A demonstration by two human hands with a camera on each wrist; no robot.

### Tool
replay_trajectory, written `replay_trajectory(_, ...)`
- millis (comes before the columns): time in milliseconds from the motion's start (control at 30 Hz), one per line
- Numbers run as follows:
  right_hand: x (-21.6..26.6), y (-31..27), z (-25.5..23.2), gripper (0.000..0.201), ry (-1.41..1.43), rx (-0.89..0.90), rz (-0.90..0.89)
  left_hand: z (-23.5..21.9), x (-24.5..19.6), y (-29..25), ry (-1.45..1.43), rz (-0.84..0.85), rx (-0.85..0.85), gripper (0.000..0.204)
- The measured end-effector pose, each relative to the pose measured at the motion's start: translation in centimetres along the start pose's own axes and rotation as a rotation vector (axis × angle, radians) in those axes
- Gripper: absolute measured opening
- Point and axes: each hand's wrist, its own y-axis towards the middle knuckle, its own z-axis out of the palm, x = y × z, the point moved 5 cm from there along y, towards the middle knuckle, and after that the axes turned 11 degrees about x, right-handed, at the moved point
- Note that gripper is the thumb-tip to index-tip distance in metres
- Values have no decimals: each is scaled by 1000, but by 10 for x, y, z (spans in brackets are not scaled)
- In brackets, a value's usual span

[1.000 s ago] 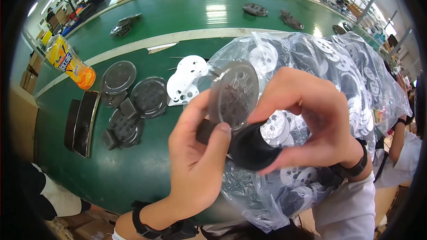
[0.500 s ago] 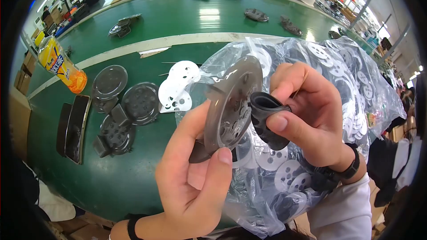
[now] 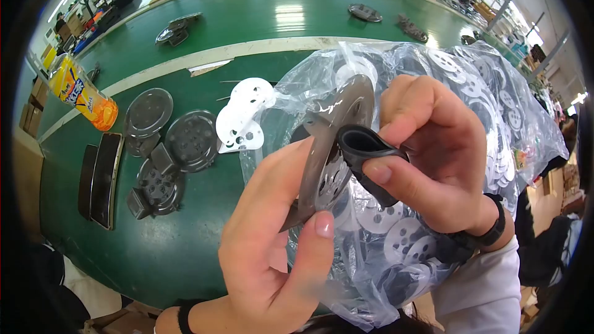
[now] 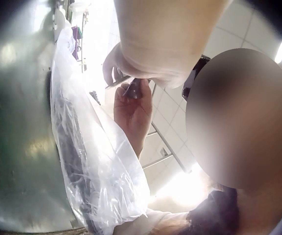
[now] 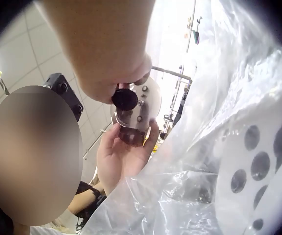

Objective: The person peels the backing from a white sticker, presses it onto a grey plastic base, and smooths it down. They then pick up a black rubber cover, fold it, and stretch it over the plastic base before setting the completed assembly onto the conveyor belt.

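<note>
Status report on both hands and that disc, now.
Left hand grips grey perforated disc edge-on. Right hand pinches folded black rubber piece against its face. Plastic bag of white discs directly behind.

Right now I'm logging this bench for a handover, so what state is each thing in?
Left hand: grips the grey perforated disc.
Grey perforated disc: held up, tilted edge-on.
Right hand: pinches the black rubber cap.
Black rubber cap: squeezed, at the disc's face.
Plastic bag: lying full of discs.
Orange bottle: lying on the green table.
</note>
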Motion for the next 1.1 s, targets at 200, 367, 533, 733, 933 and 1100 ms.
replay_trajectory(200, 23, 1, 2, 21, -576, 102, -112, -5, 20, 1, -21, 240, 106, 45)
replay_trajectory(367, 27, 0, 3, 24, -650, 49, -86, 4, 20, 1, -56, 255, 58, 45)
replay_trajectory(533, 31, 2, 2, 28, -735, 26, -122, -5, 23, 3, 54, 247, 153, 42)
replay_trajectory(733, 35, 5, 4, 36, -832, 19, -165, 2, 1, 7, 61, 130, 214, 46)
replay_trajectory(933, 39, 8, 12, 44, -909, 71, -190, -1, 6, 7, 14, 161, 226, 45)
replay_trajectory(1100, 41, 6, 20, 52, -959, 44, -208, -2, 7, 1, 37, 23, 104, 43)
